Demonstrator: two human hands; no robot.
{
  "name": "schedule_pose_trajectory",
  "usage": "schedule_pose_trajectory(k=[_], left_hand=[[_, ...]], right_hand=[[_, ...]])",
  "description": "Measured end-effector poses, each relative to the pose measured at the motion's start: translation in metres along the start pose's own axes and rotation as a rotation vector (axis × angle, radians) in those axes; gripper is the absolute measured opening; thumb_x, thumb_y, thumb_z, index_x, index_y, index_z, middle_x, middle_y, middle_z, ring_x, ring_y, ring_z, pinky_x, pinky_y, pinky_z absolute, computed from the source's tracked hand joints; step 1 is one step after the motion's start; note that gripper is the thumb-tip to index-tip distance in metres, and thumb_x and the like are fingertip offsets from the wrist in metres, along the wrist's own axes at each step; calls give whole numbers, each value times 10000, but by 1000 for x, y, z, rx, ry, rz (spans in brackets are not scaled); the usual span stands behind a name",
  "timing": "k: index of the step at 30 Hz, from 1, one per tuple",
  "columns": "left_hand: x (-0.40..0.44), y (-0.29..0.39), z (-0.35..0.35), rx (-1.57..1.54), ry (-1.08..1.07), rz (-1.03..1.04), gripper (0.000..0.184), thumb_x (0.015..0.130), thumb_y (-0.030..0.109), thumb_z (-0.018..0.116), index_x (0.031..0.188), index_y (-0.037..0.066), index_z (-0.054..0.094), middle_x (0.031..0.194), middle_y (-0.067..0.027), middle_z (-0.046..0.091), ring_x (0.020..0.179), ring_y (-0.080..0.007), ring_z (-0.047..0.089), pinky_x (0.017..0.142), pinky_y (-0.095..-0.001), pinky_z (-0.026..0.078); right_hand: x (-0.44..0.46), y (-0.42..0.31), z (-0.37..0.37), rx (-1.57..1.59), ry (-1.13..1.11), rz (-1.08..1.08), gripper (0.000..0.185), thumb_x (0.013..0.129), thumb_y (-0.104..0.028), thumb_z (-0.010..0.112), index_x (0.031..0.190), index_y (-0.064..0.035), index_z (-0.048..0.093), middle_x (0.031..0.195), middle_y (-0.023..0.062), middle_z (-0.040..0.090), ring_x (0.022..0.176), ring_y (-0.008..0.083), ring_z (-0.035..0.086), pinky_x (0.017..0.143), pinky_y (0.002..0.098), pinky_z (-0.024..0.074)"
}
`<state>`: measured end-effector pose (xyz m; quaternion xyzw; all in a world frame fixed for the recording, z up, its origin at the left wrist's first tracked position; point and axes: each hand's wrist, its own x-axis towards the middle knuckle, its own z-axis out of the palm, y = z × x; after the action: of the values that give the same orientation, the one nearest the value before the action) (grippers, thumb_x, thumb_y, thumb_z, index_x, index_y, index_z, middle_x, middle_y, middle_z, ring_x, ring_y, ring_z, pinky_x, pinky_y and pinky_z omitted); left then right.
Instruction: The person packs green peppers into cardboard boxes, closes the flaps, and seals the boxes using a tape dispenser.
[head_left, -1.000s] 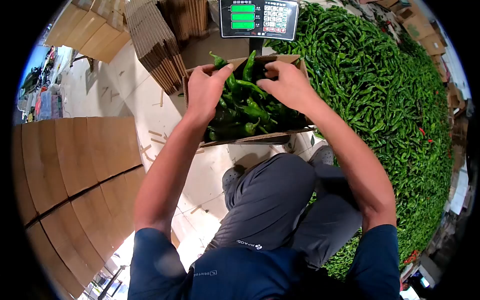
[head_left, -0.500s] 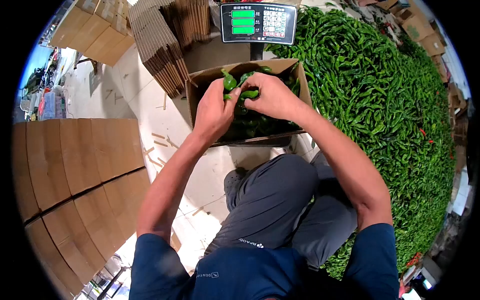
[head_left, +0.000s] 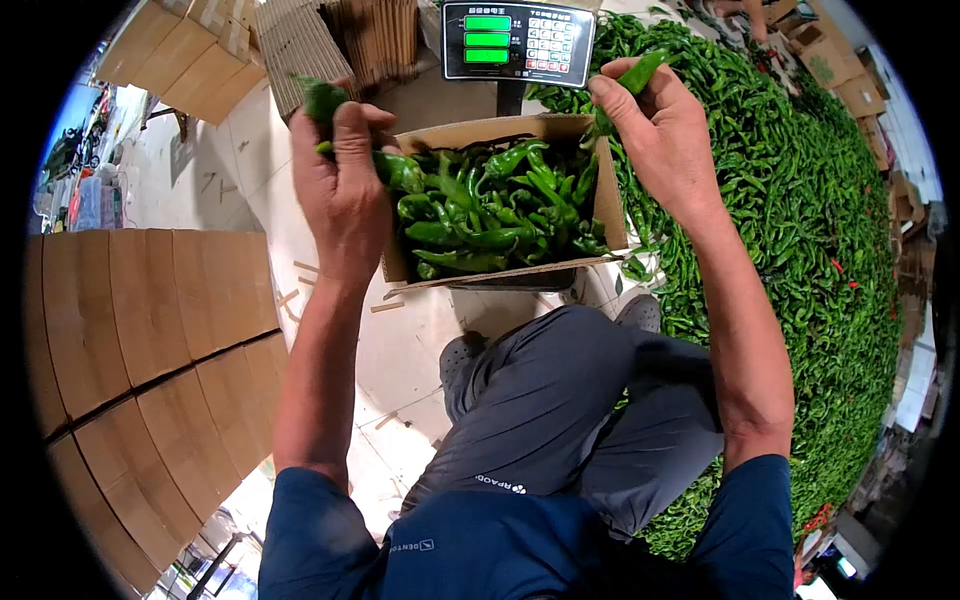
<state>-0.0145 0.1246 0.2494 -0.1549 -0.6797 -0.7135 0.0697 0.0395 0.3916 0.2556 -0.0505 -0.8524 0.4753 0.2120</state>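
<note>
In the head view, the left hand [head_left: 340,195] is closed on green chili peppers. One pepper [head_left: 324,100] sticks up past the thumb, a bit blurry, and another [head_left: 399,171] sticks out over the left end of the cardboard box [head_left: 611,190]. The right hand [head_left: 668,145] pinches a green chili pepper [head_left: 642,72] with its fingers and thumb, and its tip leans up and to the right.

The box is long from left to right, with its open top between and below the two hands. Lots of green chili peppers [head_left: 490,215] lie inside, pointing many ways. The scale display [head_left: 516,42] stands just behind it. The big pepper pile [head_left: 780,210] is on the right, nearer the right hand.
</note>
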Motion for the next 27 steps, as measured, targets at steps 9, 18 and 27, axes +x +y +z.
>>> schedule_pose_trajectory(k=[9, 18, 27], left_hand=[[-10, -26, -7, 176, -157, -101, 389, 1055, 291, 606, 1360, 49, 597, 950, 16, 623, 830, -64, 558, 700, -221, 467], [-11, 2, 27, 664, -482, -240, 697, 929, 384, 693, 1462, -14, 488, 1387, -223, 597, 1268, -303, 574, 1045, -404, 465], [-12, -9, -11, 562, -233, -160, 350, 984, 195, 696, 1237, -44, 668, 1141, -140, 723, 1061, -198, 676, 947, -321, 535]], right_hand=[[-4, -2, -8, -348, -10, -7, 466, 940, -517, 677, 1040, -67, 741, 772, 153, 703, 684, 318, 685, 636, 389, 526], [-23, -7, 13, -636, -90, -20, 350, 937, -394, 645, 1001, -62, 737, 878, 164, 732, 794, 354, 715, 723, 448, 567], [-20, 12, -9, -633, -82, 168, 308, 947, -351, 625, 1020, -72, 735, 857, 180, 738, 826, 372, 722, 752, 465, 568]])
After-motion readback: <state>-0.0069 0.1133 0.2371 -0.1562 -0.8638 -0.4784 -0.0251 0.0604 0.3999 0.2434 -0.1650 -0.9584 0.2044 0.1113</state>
